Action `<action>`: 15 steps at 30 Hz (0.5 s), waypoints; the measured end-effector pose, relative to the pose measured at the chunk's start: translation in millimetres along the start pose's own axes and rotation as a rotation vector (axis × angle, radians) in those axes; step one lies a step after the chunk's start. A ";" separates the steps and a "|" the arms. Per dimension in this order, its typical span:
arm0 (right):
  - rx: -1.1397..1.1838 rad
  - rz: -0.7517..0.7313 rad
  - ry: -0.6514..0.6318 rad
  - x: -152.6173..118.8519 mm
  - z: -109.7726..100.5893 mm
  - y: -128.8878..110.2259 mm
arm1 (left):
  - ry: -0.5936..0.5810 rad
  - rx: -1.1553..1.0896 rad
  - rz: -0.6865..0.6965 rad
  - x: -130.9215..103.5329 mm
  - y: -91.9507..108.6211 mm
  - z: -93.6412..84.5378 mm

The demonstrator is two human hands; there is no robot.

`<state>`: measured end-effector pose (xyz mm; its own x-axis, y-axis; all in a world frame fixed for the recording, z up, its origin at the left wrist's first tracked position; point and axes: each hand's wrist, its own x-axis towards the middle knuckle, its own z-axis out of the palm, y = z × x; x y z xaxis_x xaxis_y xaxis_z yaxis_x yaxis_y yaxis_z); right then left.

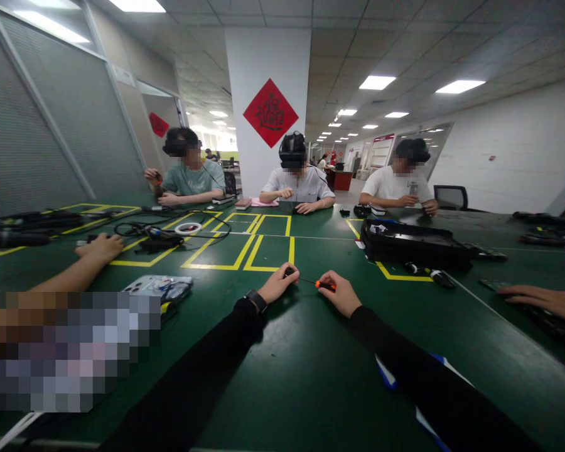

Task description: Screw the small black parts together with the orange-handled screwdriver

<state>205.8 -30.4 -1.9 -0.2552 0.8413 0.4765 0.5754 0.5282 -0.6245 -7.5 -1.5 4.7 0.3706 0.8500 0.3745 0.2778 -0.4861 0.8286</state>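
Observation:
Near the middle of the green table (pixel 273 389), my left hand (pixel 277 284) has its fingers closed round a small black object (pixel 289 272). Facing it, my right hand (pixel 339 293) grips the black and orange handle of a screwdriver (pixel 326 286). The thin shaft points left and reaches the small black object; whether its tip touches is too small to tell. A dark watch is on my left wrist. Beneath my right forearm lies a blue and white item (pixel 386 373), partly hidden by the sleeve.
Three people sit across the table. Another person's hand (pixel 101 248) is at left beside black cables (pixel 157 242); one more (pixel 546 301) is at right. A black tray (pixel 409 245) stands right of centre. A clear packet (pixel 157 287) lies left of my forearm. Yellow tape (pixel 268 269) marks the tabletop.

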 end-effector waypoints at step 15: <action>-0.182 -0.049 -0.042 -1.1 -2.2 -2.4 | 0.028 -0.081 0.022 0.0 -1.0 -1.8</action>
<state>206.4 -32.8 0.4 -0.3160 0.8214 0.4748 0.6916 0.5420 -0.4775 -9.3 -0.6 4.7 0.3505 0.8453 0.4032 0.1969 -0.4874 0.8507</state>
